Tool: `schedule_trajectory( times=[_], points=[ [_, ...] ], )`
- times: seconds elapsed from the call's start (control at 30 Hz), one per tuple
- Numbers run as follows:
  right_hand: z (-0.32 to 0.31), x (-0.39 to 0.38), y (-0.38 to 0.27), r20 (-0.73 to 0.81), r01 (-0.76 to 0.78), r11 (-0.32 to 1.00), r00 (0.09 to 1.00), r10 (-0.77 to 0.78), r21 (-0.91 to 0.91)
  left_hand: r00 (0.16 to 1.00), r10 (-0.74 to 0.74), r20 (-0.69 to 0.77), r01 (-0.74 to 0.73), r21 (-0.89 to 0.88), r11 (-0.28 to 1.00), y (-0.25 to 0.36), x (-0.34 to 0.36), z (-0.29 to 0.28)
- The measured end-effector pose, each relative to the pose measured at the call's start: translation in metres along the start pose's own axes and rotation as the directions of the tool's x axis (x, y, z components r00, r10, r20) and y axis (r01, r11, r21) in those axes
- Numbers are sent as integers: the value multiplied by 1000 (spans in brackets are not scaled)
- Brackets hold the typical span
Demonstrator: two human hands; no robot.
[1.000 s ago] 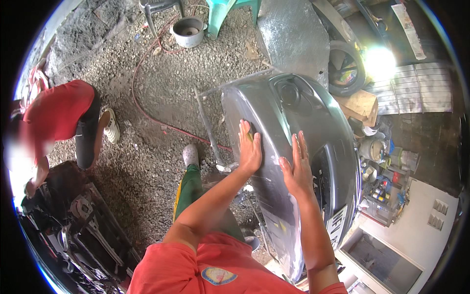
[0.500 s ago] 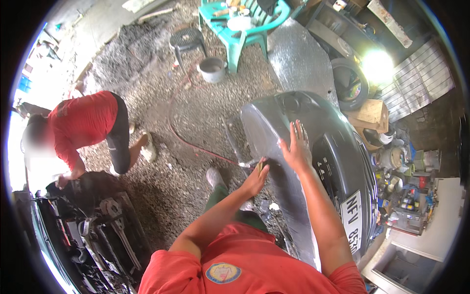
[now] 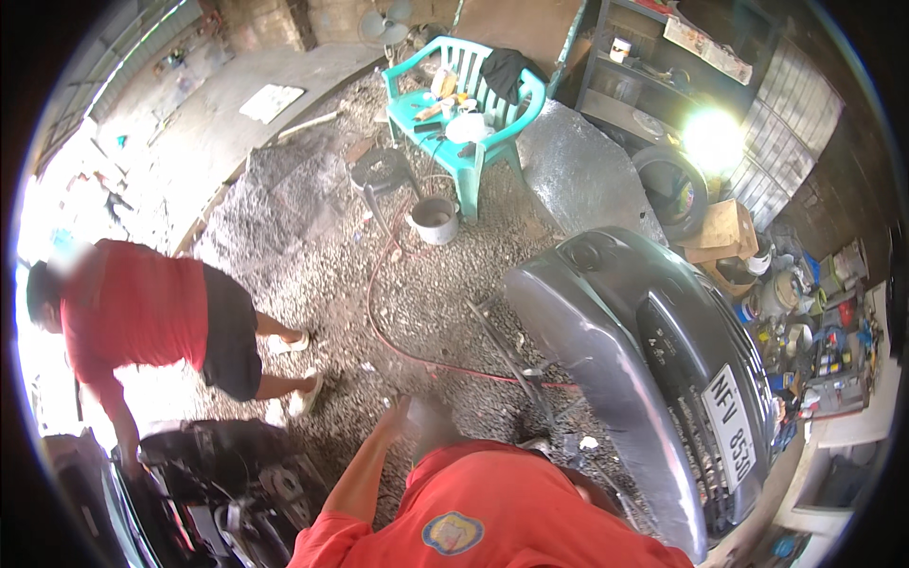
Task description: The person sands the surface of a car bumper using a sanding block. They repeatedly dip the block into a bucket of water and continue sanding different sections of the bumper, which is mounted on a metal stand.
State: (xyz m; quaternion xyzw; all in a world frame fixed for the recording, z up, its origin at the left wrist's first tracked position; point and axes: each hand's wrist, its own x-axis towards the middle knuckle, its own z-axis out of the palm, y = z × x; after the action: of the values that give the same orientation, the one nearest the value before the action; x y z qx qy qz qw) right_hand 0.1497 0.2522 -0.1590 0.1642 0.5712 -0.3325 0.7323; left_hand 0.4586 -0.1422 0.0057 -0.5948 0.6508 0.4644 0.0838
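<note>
one left hand (image 3: pixel 394 415) is apart from one bumper (image 3: pixel 589 333)

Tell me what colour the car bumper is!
The bumper is dark grey, with a long pale streak; the head view shows it best.

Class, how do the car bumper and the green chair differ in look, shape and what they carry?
The car bumper is dark grey with pale streaks; the green chair is turquoise-green. The bumper is a long curved shell; the chair has legs, arms and a slatted back. The bumper bears a number plate; the chair holds a dark cloth. Both have curved edges.
</note>
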Motion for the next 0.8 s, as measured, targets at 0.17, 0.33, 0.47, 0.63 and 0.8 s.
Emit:
schedule_trajectory(
  times=[0.17, 0.33, 0.47, 0.63, 0.8],
  points=[
    [157, -100, -152, -105, 355, 828, 893, -438, -434, 955, 256, 149, -276, 131, 952, -11, 43, -76],
    [375, -226, -273, 540, 967, 244, 171, -824, 66, 987, 131, 94, -141, 113, 983, -39, 106, -108],
    [536, -334, -308, 788, 945, -118, -319, -526, 304, 999, 43, -26, -38, 152, 988, -146, 143, -163],
    [604, -379, -311, 726, 816, -161, -570, -385, 555, 992, -94, -87, 100, 67, 993, -180, 157, -194],
    [617, -352, -320, 725, 802, -78, -572, -383, 592, 972, -198, -129, 198, -13, 980, -212, 153, -215]
  ],
)
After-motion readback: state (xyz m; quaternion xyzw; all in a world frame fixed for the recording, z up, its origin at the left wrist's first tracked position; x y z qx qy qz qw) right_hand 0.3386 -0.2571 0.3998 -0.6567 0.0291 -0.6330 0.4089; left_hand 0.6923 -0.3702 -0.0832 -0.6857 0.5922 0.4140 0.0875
